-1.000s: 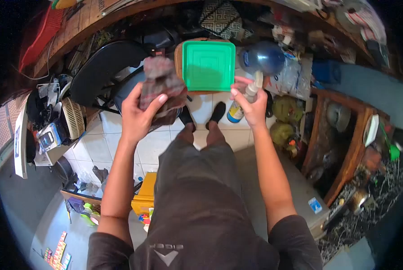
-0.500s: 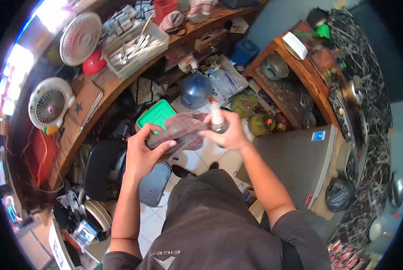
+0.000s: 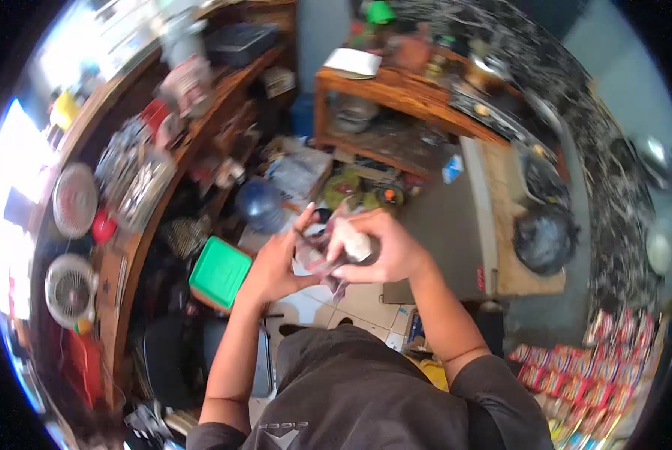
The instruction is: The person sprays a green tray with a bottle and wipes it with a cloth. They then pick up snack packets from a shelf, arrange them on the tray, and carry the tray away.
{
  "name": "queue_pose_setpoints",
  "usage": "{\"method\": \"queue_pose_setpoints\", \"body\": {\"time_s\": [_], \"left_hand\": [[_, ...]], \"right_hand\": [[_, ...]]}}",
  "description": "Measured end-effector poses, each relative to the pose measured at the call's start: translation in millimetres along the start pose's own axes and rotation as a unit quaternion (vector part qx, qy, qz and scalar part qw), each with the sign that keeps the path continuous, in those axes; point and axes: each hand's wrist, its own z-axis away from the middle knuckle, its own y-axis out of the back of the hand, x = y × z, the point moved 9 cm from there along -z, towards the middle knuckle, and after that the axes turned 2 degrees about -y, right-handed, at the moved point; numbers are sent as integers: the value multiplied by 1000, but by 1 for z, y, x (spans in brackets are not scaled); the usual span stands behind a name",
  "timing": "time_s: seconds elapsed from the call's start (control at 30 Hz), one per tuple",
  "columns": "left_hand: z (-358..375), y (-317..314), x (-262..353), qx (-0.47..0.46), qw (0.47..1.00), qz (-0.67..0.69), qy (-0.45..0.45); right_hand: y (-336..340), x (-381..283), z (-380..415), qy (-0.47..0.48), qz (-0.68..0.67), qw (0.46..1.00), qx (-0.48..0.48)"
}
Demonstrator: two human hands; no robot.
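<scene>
A dark reddish checked cloth [image 3: 315,249] is bunched up between my two hands in front of my body. My left hand [image 3: 276,262] has its thumb and fingers curved around the near side of the cloth, with part of it between them. My right hand [image 3: 392,251] is closed on a small bottle with a white top [image 3: 356,244], whose top points toward the camera. The cloth lies against the fingers of this hand too. Motion blur and the fingers hide most of the bottle.
A green tray [image 3: 221,271] lies low at the left. Behind my hands are a blue round jug [image 3: 259,206] and green gas cylinders [image 3: 343,187]. A grey fridge [image 3: 441,232] stands at the right, with a black plastic bag [image 3: 546,240] beyond it. Fans [image 3: 71,291] line the left shelf.
My view has turned to the right. The cloth, spread out before, is now bunched between my hands, which are closer together. The bottle has tilted, its top now toward the camera.
</scene>
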Motion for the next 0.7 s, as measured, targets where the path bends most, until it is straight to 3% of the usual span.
{"method": "queue_pose_setpoints", "body": {"time_s": [0.1, 0.17, 0.2, 0.23, 0.4, 0.43, 0.5, 0.53, 0.57, 0.63, 0.7], "left_hand": [[-27, -68, 3, -66, 994, 81, -21], [-33, -114, 1, -170, 983, -22, -65], [-37, -136, -5, -180, 979, 83, -55], [-41, -146, 12, -216, 969, 117, -3], [-68, -167, 45, -255, 946, 201, 3], [-74, -171, 45, -265, 944, 198, -1], [-91, -169, 39, -218, 934, 281, 23], [-103, -165, 44, -213, 942, 257, -8], [-127, -167, 48, -209, 924, 305, -102], [-155, -171, 50, -195, 922, 312, -119], [-184, -167, 76, -138, 925, 305, -178]], "right_hand": [[36, -19, 48, -13, 20, 998, 59], [57, -20, 85, -28, 40, 994, 103], [69, -16, 105, -67, 24, 988, 134], [79, -11, 123, -106, 6, 981, 165], [127, -2, 201, -95, 39, 932, 349], [132, 8, 217, -107, -31, 913, 392], [141, 22, 240, -58, -201, 874, 439], [152, 20, 251, -46, -158, 865, 474], [160, 15, 264, -38, -110, 845, 521], [167, 8, 273, -39, -98, 811, 575], [178, -8, 289, -82, 32, 773, 628]]}}
